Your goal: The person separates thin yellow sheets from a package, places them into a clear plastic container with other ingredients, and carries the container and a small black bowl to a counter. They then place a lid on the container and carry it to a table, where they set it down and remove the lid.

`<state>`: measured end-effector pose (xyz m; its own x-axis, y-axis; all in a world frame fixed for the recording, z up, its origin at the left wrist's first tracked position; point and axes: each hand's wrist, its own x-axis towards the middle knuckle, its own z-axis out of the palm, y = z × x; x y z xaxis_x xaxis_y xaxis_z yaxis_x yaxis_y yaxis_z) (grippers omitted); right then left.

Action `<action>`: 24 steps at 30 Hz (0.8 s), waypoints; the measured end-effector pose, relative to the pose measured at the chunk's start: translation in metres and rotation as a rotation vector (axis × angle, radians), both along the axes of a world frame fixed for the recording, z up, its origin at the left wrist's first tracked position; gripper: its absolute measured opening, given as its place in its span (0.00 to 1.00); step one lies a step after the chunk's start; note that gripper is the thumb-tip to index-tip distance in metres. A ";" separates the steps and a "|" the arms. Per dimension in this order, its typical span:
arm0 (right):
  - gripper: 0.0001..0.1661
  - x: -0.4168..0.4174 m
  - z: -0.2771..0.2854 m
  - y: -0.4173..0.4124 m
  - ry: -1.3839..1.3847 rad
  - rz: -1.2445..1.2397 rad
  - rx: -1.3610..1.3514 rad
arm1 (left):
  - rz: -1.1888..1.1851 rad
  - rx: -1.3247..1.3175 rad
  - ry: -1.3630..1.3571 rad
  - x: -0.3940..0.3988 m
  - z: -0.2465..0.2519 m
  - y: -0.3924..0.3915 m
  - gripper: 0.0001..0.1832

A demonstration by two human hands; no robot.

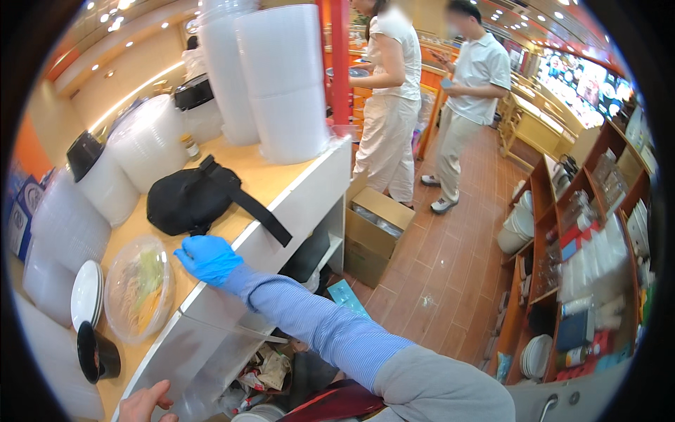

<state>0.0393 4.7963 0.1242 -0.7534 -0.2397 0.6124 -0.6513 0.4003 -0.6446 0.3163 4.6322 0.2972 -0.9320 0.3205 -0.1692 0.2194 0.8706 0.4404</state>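
My right hand (208, 259), in a blue disposable glove, is at the counter's front edge with its fingers curled. It lies against the near end of a black fabric pouch (192, 198) with a wide strap. Whether the fingers grip anything is hidden. My left hand (145, 403), bare and partly cut off by the lower rim, is over the counter front with its fingers apart and nothing visible in them. Between the hands, a clear round plastic bowl (140, 290) holds noodles and shredded vegetables. A black cup (98, 352) and stacked white plates (86, 293) stand beside it.
Tall stacks of clear plastic containers (285, 84) line the wooden counter (274, 171). An open cardboard box (377, 227) sits on the tiled floor (443, 285). Two people in white shirts stand beyond it. Shelves (546, 221) with supplies run along the right.
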 end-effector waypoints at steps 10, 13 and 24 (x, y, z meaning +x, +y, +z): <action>0.13 -0.008 0.002 0.000 0.016 -0.027 -0.057 | -0.027 -0.042 0.161 0.003 -0.003 -0.035 0.25; 0.13 0.004 0.006 -0.012 -0.083 0.027 -0.061 | 0.051 0.043 0.210 0.027 -0.012 -0.049 0.26; 0.16 -0.003 -0.001 -0.016 -0.154 0.035 -0.067 | 1.054 0.525 0.865 0.020 -0.054 -0.181 0.16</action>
